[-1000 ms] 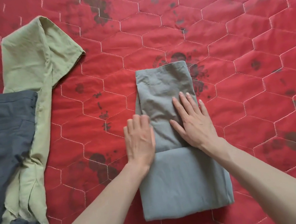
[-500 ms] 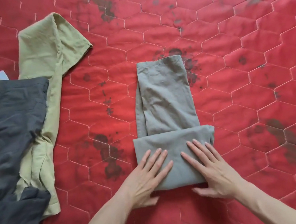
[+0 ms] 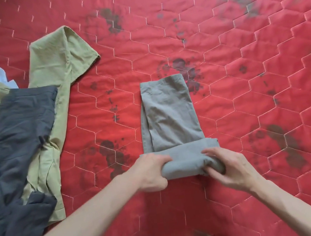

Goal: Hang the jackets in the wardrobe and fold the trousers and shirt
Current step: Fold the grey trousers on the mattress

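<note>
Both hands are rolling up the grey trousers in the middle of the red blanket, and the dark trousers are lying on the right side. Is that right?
Almost. The head view shows the dark trousers on the left side, lying over the green garment, not on the right. The rest holds: the left hand and right hand both grip the rolled end of the grey trousers on the red blanket.

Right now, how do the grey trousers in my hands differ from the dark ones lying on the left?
The grey trousers are folded into a narrow strip, their near end rolled up; the dark trousers sprawl unfolded and creased. The left hand and right hand grip the grey pair; nothing holds the dark pair. The grey pair lies alone on the red quilt; the dark pair overlaps an olive garment. Both are on the quilt.
</note>
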Action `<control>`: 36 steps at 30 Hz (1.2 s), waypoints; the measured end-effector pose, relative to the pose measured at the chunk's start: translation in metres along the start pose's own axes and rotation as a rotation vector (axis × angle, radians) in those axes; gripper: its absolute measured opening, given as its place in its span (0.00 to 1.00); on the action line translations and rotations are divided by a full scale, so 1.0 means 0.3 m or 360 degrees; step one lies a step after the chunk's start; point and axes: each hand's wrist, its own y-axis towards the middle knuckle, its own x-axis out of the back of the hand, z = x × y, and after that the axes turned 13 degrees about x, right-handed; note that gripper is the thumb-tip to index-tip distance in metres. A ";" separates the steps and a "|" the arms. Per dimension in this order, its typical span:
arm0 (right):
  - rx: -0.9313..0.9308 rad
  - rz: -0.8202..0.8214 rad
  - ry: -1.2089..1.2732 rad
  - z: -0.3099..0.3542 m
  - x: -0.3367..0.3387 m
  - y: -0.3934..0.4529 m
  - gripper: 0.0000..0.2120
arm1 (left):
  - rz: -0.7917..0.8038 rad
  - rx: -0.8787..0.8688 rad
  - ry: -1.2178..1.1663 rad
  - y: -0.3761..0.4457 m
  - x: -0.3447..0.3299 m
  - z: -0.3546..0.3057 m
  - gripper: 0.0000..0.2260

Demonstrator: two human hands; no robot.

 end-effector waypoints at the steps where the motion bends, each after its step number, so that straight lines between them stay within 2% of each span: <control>1: -0.0110 -0.0065 0.0111 0.007 0.015 0.009 0.20 | 0.0097 0.0066 -0.0120 0.000 0.035 0.008 0.19; 3: -0.0264 -0.0195 0.0319 0.014 0.032 0.036 0.23 | 0.0310 0.0188 -0.0553 0.002 0.097 0.043 0.18; 5: -0.0354 -0.0338 0.0448 0.015 0.035 0.076 0.24 | 0.0382 0.0225 -0.0976 0.006 0.140 0.093 0.18; 8: -0.0623 -0.0586 0.0537 0.005 0.040 0.162 0.22 | 0.0192 0.0353 -0.1532 0.042 0.147 0.163 0.21; 11: -0.0825 -0.0610 0.0586 -0.020 0.007 0.233 0.19 | -0.0083 0.0552 -0.1977 0.104 0.092 0.192 0.17; 14: -0.0941 -0.0462 0.0610 -0.063 -0.050 0.267 0.24 | -0.0331 0.0652 -0.1992 0.157 0.011 0.178 0.11; 17: -0.1052 -0.0359 0.0417 -0.111 -0.091 0.295 0.28 | -0.0341 0.0566 -0.1840 0.188 -0.057 0.156 0.17; 20: -0.1097 -0.0285 0.0193 -0.146 -0.124 0.328 0.27 | -0.0401 0.0637 -0.1682 0.221 -0.083 0.162 0.18; 25: -0.1173 -0.0350 0.0130 -0.177 -0.176 0.359 0.27 | -0.0571 0.0795 -0.1396 0.263 -0.081 0.141 0.21; 27: -0.1170 -0.0462 -0.0113 -0.160 -0.195 0.362 0.27 | -0.0618 0.0843 -0.1338 0.270 -0.089 0.135 0.22; 29: -0.1079 -0.0655 -0.0378 -0.119 -0.212 0.353 0.23 | -0.0697 0.0873 -0.1356 0.267 -0.105 0.129 0.22; 31: -0.0907 -0.0768 -0.0407 -0.066 -0.231 0.327 0.18 | -0.0783 0.0919 -0.1447 0.259 -0.125 0.110 0.22; 33: -0.0789 -0.0651 -0.0370 -0.008 -0.265 0.288 0.17 | -0.0857 0.1000 -0.1555 0.261 -0.142 0.088 0.22; 36: -0.0645 -0.0411 -0.0459 0.050 -0.322 0.236 0.21 | -0.0889 0.1030 -0.1708 0.274 -0.145 0.070 0.21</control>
